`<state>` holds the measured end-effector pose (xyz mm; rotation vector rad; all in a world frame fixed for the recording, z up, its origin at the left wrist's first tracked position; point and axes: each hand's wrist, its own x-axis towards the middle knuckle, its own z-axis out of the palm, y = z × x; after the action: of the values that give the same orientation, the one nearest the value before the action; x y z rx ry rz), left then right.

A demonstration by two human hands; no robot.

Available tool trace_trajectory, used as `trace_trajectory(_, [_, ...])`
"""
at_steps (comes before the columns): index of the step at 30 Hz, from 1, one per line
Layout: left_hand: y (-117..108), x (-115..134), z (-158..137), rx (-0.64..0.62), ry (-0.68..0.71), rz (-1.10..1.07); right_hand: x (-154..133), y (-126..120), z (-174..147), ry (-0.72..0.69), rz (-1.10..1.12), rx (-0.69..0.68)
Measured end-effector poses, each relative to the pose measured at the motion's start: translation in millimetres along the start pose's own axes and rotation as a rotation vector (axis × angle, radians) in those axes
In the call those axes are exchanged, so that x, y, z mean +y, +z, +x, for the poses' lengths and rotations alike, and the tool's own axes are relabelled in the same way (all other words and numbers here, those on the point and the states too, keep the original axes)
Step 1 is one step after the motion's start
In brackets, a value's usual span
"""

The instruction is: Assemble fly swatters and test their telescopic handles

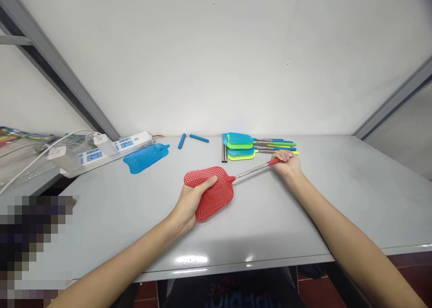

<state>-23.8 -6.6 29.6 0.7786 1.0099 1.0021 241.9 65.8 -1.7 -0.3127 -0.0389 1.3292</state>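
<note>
Closest in, the left hand (187, 204) pinches the net of a red swatter (221, 195), thumb on top, with the other fingers hidden under it. The right hand (288, 164) is wrapped around the end of its red grip (274, 161). The swatter is over the middle of the counter (256, 227). Its net, shiny stick (251, 170) and grip are in one line, so this one looks all put together, or very nearly.

Farther back on the left, loose blue nets (143, 159) lie with no sticks on them. Two bare metal tubes (223, 155) lie just beside the pile of blue and green swatters (240, 139). Those have nets, sticks and grips, so they look done. Near the wall, two blue grips (199, 138) lie by themselves. The loose bits look like the part left undone.
</note>
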Motion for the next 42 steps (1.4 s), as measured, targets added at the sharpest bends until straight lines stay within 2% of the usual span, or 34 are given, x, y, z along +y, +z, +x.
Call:
trace_trajectory(5, [3, 0, 0, 0.016, 0.028, 0.02, -4, 7, 2, 0.002, -0.029, 0.04])
trace_trajectory(11, [6, -4, -2, -0.009, 0.138, 0.086, -3, 5, 7, 0.042, -0.119, 0.196])
trace_trajectory(16, [5, -5, -2, 0.05, 0.303, 0.288, -9, 8, 12, 0.17, -0.268, 0.352])
trace_trajectory(19, [5, -5, -4, 0.087, 0.358, 0.392, -13, 9, 13, 0.244, -0.312, 0.395])
trace_trajectory(23, [7, -6, -8, 0.085, 0.372, 0.465, -16, 7, 13, 0.235, -0.282, 0.393])
trace_trajectory(29, [10, -12, -14, 0.09, 0.359, 0.519, -11, 4, 9, 0.126, -0.19, 0.335])
trace_trajectory(33, [5, -19, -12, 0.088, 0.33, 0.394, 0, 3, 3, 0.047, -0.131, 0.274])
trace_trajectory(38, [-1, -29, -6, 0.147, 0.331, 0.286, 7, 7, -6, -0.032, -0.072, 0.2])
trace_trajectory(42, [-1, -31, -7, 0.158, 0.333, 0.24, 8, 6, -8, -0.051, -0.037, 0.175])
